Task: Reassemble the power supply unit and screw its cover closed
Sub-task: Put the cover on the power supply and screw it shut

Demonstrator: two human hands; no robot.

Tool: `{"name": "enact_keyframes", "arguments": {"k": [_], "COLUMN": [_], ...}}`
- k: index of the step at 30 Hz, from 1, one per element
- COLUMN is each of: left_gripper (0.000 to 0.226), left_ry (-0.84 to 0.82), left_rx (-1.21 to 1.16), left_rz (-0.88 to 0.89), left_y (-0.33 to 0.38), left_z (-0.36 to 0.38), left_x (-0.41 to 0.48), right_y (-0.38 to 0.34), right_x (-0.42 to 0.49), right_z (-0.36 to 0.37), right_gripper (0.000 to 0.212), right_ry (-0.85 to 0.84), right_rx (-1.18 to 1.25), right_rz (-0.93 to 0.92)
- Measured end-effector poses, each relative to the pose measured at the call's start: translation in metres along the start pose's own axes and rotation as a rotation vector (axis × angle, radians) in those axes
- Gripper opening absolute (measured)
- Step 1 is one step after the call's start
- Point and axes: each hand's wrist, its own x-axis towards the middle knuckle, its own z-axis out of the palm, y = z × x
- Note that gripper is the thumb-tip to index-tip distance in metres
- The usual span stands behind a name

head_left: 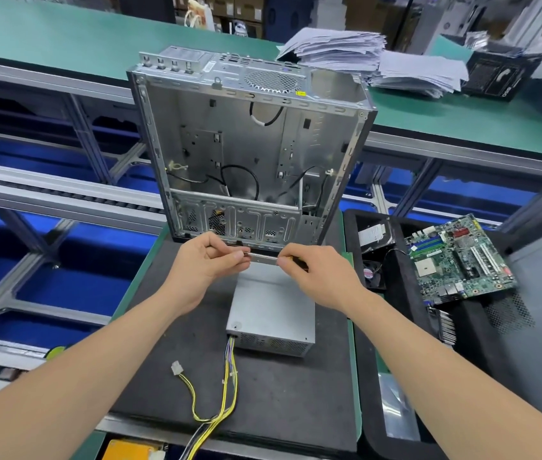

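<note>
I record the left hand point(209, 260) pinching the screwdriver point(263, 257) tip and the right hand point(316, 273) gripping its handle, above the power supply point(272, 303) on the worktop point(296, 393), 6 o'clock of the case point(246, 144); a slipping pinch could drop the tool onto it.
</note>
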Motion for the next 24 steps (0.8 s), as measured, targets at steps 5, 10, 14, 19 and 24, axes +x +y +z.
{"name": "enact_keyframes", "arguments": {"k": [5,10,14,19,24], "left_gripper": [0.024,0.022,0.026,0.021,0.039], "left_ry": [-0.027,-0.042,-0.174,-0.299,-0.391], "left_rx": [0.164,0.424,0.537,0.531,0.518], "left_rz": [-0.004,-0.044,-0.074,-0.123,-0.155], "left_y": [-0.005,-0.006,-0.007,-0.012,-0.01], "left_z": [-0.004,-0.009,-0.004,-0.012,-0.028], "left_x": [-0.001,-0.009,-0.022,-0.038,-0.052], "right_y": [-0.002,-0.006,-0.019,-0.043,-0.059], "right_x": [0.002,0.005,0.006,0.003,-0.003], "right_z": [-0.007,-0.031,-0.044,-0.041,-0.031], "right_gripper": [0.021,0.013,0.009,0.007,0.006], "right_ry": [0.053,-0.036,-0.021,-0.07,-0.141], "right_rx": [-0.225,0.038,0.157,0.059,0.027], "right_rz": [-0.113,-0.155,-0.156,-0.245,-0.301]}}
